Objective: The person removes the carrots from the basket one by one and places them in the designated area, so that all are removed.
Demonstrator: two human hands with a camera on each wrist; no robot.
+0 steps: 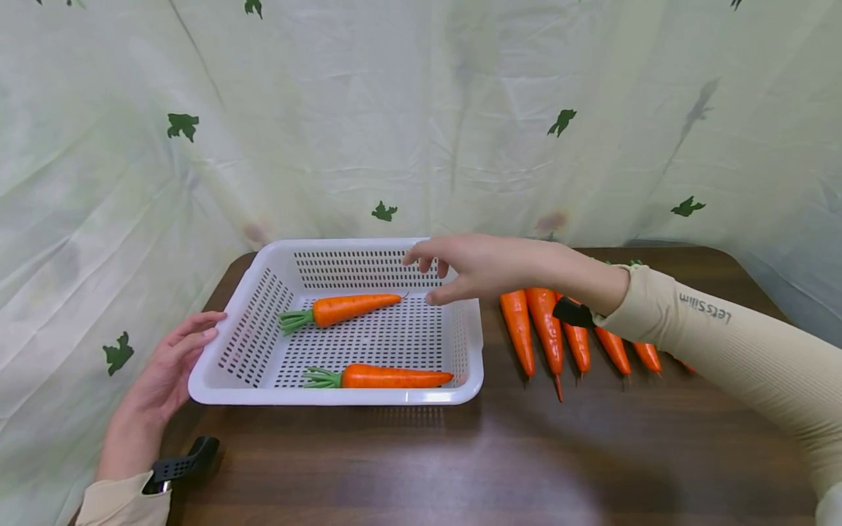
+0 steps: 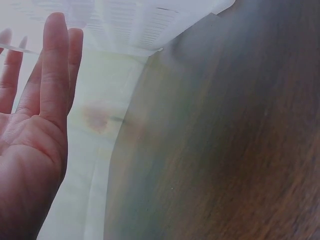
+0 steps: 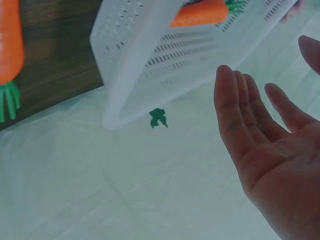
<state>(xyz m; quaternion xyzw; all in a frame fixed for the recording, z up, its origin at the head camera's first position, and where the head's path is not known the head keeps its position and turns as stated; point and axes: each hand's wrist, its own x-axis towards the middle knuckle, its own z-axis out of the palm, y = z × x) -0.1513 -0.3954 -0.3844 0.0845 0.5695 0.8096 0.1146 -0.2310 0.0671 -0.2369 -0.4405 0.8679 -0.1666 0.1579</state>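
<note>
A white plastic basket with slotted walls stands on the left of the table. In it lie two carrots with green tops, one carrot towards the back and another carrot along the front wall. My left hand is at the basket's left rim, its fingertips right at the edge; the left wrist view shows those fingers straight. Over the basket's right side hovers my right hand, thumb and fingers apart, nothing between them. The right wrist view shows its palm and extended fingers.
To the right of the basket, several more carrots lie in a row on the dark wooden table, partly hidden under my right forearm. A pale curtain with green leaf shapes hangs behind and beside the table.
</note>
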